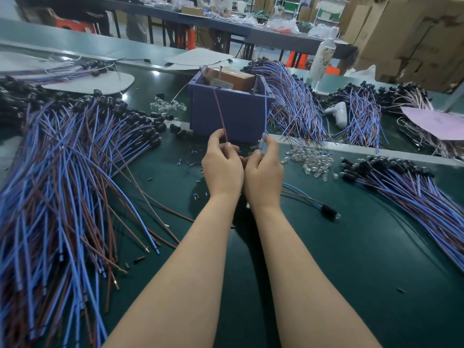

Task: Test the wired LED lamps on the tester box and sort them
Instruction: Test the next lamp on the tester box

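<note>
The testing step is in hand: one lamp's two leads are stretched up from the person's hands to the purple tester box (241,114), which sits on the green table (351,259) just beyond the fingers. The left hand (222,162) pinches the brown wire (220,111) between thumb and fingers, and that wire climbs to the left of the box's rim, under a metal post (221,71). The right hand (263,169) pinches the blue wire (266,114), which rises to the rim's right corner. The hands sit pressed side by side, backs upward. Both forearms reach straight out over the table and the wrists are lifted a little. The lamp head is probably tucked between the palms, but it is hidden, so there is no telling whether it glows. As I judge it, the next move calls for holding both wire ends steady on the contacts long enough to read the lamp. Then the wires come off the box and the lamp goes to the proper heap, either the big left pile (62,177) or the right pile (414,192). Which of those takes the good ones I cannot say.
</note>
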Demonstrator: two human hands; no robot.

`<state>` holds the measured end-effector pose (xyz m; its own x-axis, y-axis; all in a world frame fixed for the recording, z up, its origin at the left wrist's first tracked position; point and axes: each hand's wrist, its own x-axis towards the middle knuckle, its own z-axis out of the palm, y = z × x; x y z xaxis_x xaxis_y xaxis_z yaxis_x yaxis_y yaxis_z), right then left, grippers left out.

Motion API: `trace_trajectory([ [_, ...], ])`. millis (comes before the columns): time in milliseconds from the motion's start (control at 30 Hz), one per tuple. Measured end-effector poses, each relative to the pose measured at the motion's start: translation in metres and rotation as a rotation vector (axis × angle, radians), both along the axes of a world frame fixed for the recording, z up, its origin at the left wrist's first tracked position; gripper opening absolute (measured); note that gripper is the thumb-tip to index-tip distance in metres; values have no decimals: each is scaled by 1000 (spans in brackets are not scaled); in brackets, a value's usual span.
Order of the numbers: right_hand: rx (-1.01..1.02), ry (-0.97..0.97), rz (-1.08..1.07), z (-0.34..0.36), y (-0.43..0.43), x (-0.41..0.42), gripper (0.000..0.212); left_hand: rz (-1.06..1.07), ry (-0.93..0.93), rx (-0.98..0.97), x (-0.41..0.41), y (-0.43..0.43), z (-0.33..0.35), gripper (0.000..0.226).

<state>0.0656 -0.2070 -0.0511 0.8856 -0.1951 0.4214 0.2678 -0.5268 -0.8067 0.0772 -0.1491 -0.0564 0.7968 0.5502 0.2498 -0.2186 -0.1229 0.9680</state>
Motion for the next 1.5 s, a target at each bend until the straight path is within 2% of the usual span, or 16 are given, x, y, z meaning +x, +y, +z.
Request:
trace_trajectory([
  [767, -9, 112, 17, -1, -1, 3, 38, -17, 57, 43, 1, 0, -1, 32],
  [1333, -24, 67, 22, -1, -1, 3, 37, -44, 77, 76, -5, -1, 5, 34],
  [1500, 5, 64, 0, -1, -3, 2, 23, -36, 78, 90, -8, -1, 9, 27],
])
